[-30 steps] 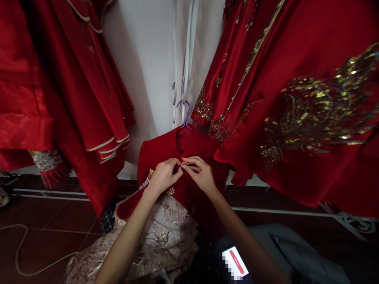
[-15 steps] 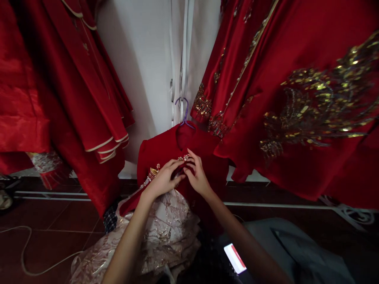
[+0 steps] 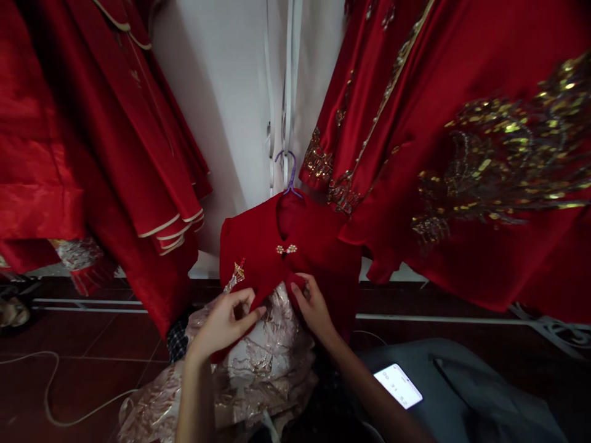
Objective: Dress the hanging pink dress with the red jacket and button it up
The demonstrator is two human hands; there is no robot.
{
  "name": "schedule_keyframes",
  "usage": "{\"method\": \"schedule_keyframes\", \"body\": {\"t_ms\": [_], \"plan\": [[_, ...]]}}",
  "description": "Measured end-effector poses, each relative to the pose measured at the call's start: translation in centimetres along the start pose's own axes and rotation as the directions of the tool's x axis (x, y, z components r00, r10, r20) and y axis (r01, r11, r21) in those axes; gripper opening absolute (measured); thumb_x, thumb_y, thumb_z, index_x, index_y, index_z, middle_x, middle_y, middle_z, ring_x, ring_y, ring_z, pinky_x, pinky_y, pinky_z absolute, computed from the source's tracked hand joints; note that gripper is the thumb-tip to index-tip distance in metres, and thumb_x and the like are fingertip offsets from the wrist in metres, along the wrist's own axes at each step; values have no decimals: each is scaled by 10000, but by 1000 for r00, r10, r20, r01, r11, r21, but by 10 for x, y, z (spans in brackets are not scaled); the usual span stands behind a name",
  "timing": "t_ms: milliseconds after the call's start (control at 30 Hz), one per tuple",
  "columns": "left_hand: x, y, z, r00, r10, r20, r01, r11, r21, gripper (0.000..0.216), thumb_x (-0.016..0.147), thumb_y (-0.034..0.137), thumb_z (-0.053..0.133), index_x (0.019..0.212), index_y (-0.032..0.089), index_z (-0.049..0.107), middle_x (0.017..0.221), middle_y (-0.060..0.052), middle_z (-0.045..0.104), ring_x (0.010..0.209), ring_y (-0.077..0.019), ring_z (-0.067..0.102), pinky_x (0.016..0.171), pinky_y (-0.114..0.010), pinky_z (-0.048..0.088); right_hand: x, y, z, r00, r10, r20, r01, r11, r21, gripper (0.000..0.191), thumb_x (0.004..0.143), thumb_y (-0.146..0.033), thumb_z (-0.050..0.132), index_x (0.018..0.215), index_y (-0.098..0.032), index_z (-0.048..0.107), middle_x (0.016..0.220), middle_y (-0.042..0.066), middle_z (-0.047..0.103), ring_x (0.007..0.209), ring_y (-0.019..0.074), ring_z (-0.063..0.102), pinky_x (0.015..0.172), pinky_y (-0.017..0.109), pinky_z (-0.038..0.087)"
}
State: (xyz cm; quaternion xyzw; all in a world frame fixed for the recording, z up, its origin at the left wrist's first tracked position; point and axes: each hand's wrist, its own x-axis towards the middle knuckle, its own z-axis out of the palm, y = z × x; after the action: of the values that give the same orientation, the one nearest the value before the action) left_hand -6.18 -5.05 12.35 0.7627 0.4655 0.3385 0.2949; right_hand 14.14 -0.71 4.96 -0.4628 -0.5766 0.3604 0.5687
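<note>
A short red jacket (image 3: 323,240) hangs on a purple hanger (image 3: 290,175), and a beaded clasp (image 3: 286,249) joins its two front edges at the neck. Below the clasp the fronts spread apart. My left hand (image 3: 231,320) is closed at the left front edge, thumb and fingers bent around the red cloth. On the other side, my right hand (image 3: 314,304) pinches the right front edge between thumb and fingers. A beaded ornament (image 3: 236,274) decorates the jacket's left side. Pale pink shiny fabric (image 3: 258,357) bunches beneath both hands.
Red garments (image 3: 148,154) hang at the left, and a gold-sequined red garment (image 3: 498,166) hangs at the right. A lit phone (image 3: 399,384) rests on a grey surface (image 3: 443,363) at lower right. A pale cable (image 3: 50,394) crosses the tiled floor.
Both hands have come down from the beaded clasp to the front edges below it and moved apart. The clasp now shows uncovered, joined. More of the phone screen is visible.
</note>
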Motion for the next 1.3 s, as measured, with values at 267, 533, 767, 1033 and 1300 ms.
{"method": "schedule_keyframes", "body": {"t_ms": [267,533,767,1033,1300], "plan": [[36,-8,70,911,-120,395,232,941,-249,202,763,294,532,897,182,433,693,37,531,426,-71,506,400,-188,396,10,-27,-46,940,320,-118,-239,865,440,293,643,-360,684,837,-212,522,674,-46,585,578,117,539,545,213,420],[70,-32,122,993,-31,117,34,999,-28,512,754,184,512,1250,181,382,1064,-96,610,927,-187,595,828,-318,464,8,-79,-40,993,-115,5,108,950,292,282,680,-274,694,917,-242,545,883,-3,579,785,128,570,689,229,466],[61,-30,73,936,50,350,-4,991,-132,175,728,147,505,875,125,596,888,-66,657,813,-167,588,754,-281,477,33,-40,13,963,-107,248,81,991,111,211,755,-281,602,951,-207,625,958,38,624,713,113,570,656,238,483],[56,-63,28,839,-76,-539,4,991,-134,272,691,173,580,954,177,511,965,-51,558,855,-142,569,804,-309,469,41,-21,29,967,-139,214,149,988,-30,220,805,-329,539,939,-198,653,963,68,635,750,131,611,650,246,512],[67,-67,45,826,-225,-517,-39,892,-451,264,675,172,581,935,142,551,916,-66,636,837,-139,624,829,-316,497,53,-23,42,950,-197,244,220,973,-73,264,777,-256,570,1029,-196,624,890,48,655,739,127,618,654,247,524]]}}
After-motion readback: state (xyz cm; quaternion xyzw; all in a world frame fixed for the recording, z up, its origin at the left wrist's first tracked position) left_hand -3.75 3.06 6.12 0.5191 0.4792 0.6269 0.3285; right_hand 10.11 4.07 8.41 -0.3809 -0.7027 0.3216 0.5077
